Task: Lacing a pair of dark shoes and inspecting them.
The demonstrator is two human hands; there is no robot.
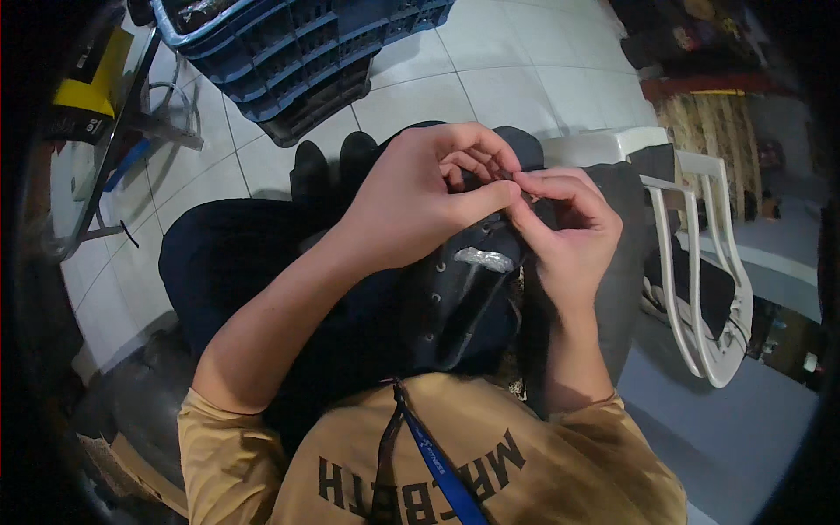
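Note:
My left hand point(418, 194) and my right hand point(573, 226) meet above my lap, thumbs and forefingers pinched together at the fingertips. Whatever sits between those fingertips is too small and too dark to make out. Just below them a black piece of footwear point(464, 302), which looks like a boot, rests on my lap with a row of metal eyelets down its left side. Against its dark surface lies a crinkled, shiny silver strip point(484, 259). My hands partly cover the far end of the boot.
A blue plastic crate point(306, 52) stands on the white tiled floor point(420, 66) ahead. To the right is a white plastic chair point(722, 271) with dark cloth on it. A glass-topped table point(109, 149) bearing a yellow and black package point(87, 92) stands at the left.

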